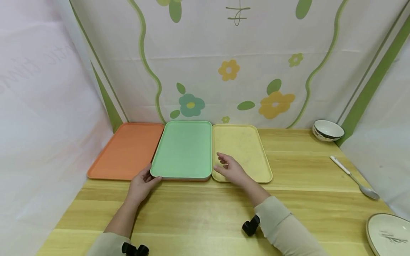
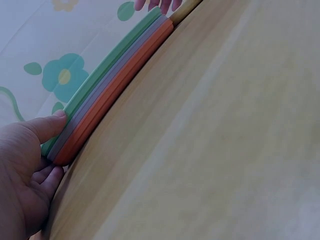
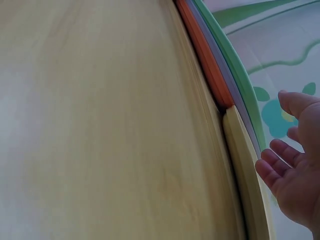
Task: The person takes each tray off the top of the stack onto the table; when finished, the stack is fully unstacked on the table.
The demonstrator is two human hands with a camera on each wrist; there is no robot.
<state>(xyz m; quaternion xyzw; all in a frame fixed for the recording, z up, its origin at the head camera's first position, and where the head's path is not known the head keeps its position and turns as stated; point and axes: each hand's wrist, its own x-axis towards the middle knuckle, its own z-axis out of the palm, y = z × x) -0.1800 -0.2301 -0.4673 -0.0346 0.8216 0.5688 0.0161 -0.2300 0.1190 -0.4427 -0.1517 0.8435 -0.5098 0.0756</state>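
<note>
At far left, an orange tray (image 1: 131,151) lies flat on the wooden table (image 1: 198,213), long side running front to back. The left hand (image 1: 141,185) is positioned at the front left corner of the tray stack (image 1: 182,149), located immediately to the right of the orange tray. Grip state, left: pinching. The thumb bears on the stack's edge near the top; the fingers curl in low at the same corner. The stack comprises three layers, aligned edge to edge: green tray on top, lavender tray (image 2: 108,76) in the middle, orange-red tray (image 3: 206,60) at the bottom.

Right of the stack, and just beside it, a yellow tray (image 1: 246,144) lies flat on the table. The right hand (image 1: 232,170) is above the front left part of the yellow tray, near the stack's right side. Grip state, right: fingers spread and loosely bent, thumb apart, nothing held.

At the right side of the table, a bowl (image 1: 328,128) with a dark-patterned outer wall stands upright at the back. In front of it, a spoon (image 1: 369,193) with a white handle lies at an angle, its metal bowl toward the front. A plate (image 1: 390,233), partly cut off by the frame, occupies the front right corner.
</note>
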